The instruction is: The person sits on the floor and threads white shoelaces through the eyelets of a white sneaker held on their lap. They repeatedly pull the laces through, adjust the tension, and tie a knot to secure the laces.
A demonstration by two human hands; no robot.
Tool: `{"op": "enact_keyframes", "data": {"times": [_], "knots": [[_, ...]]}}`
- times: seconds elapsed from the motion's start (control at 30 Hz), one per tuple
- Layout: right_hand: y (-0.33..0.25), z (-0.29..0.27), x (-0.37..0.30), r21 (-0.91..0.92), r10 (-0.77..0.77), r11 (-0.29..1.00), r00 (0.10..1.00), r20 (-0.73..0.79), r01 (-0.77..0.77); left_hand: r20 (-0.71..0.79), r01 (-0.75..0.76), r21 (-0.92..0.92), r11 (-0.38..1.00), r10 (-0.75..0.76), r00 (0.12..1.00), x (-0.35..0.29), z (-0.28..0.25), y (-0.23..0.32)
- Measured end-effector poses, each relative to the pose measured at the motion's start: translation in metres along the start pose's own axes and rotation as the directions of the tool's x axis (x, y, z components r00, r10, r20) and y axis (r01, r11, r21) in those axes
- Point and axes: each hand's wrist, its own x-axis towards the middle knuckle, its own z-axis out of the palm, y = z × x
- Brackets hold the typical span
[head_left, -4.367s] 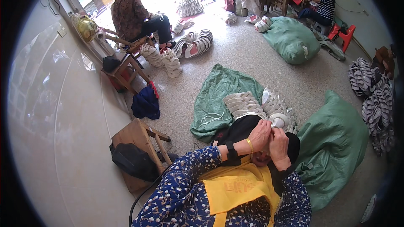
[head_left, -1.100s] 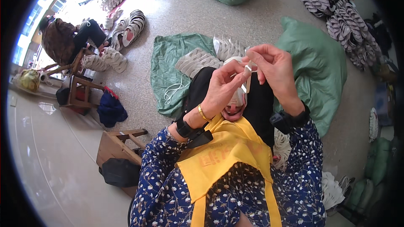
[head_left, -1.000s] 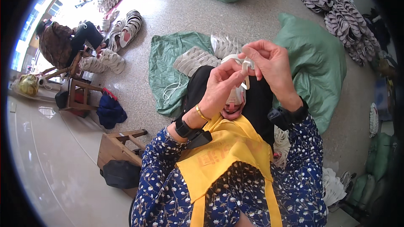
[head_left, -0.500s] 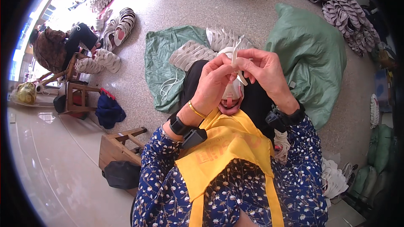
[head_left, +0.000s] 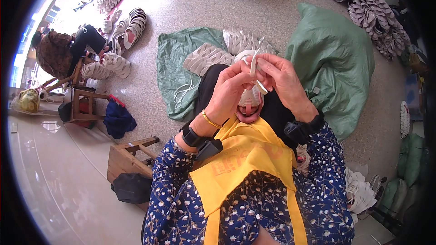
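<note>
1. Left hand (head_left: 232, 85) pinches the white lace (head_left: 253, 66); shoe (head_left: 248, 101) at its six o'clock.
2. Right hand (head_left: 282, 79), at three o'clock, curls close; I can't quite tell whether it grips.
3. Lace looks light, bendy: best pinched near its tips.

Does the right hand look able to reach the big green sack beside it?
Probably yes: the green sack bulges close to the right hand and nothing visible stands between, though depth is hard to judge and the hand is busy with a white strip.
</note>
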Motion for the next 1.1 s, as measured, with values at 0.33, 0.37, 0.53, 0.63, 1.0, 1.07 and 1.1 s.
{"op": "enact_keyframes", "data": {"times": [0.33, 0.37, 0.53, 0.63, 1.0, 1.07, 1.1], "knots": [[0.008, -0.004, 0.004, -0.006, -0.009, 1.000, 1.000, 0.027, 0.009, -0.059, 0.072, 0.096, 0.993, -0.066, 0.996, -0.006, 0.002, 0.003], [0.008, -0.004, 0.004, -0.004, -0.008, 1.000, 1.000, 0.019, 0.008, -0.066, 0.084, 0.106, 0.991, -0.077, 0.995, -0.006, 0.002, 0.003], [0.007, -0.008, 0.002, 0.006, -0.021, 1.000, 0.999, 0.033, 0.021, -0.052, 0.049, 0.105, 0.993, -0.044, 0.998, -0.005, 0.002, 0.002], [0.010, -0.006, -0.003, -0.118, -0.053, 0.992, 0.999, -0.004, 0.052, -0.053, 0.043, 0.125, 0.991, -0.037, 0.998, -0.005, 0.003, 0.002], [-0.002, -0.009, 0.000, -0.386, -0.217, 0.903, 0.976, -0.030, 0.189, 0.068, -0.225, 0.721, 0.655, 0.257, 0.964, 0.007, -0.030, -0.007], [-0.016, -0.005, 0.001, -0.401, -0.271, 0.880, 0.962, 0.011, 0.252, 0.147, -0.244, 0.894, 0.377, 0.268, 0.952, 0.009, -0.043, -0.001], [-0.024, -0.002, 0.000, -0.405, -0.295, 0.869, 0.955, 0.040, 0.285, 0.155, -0.233, 0.912, 0.338, 0.241, 0.958, 0.011, -0.049, 0.000]]}}
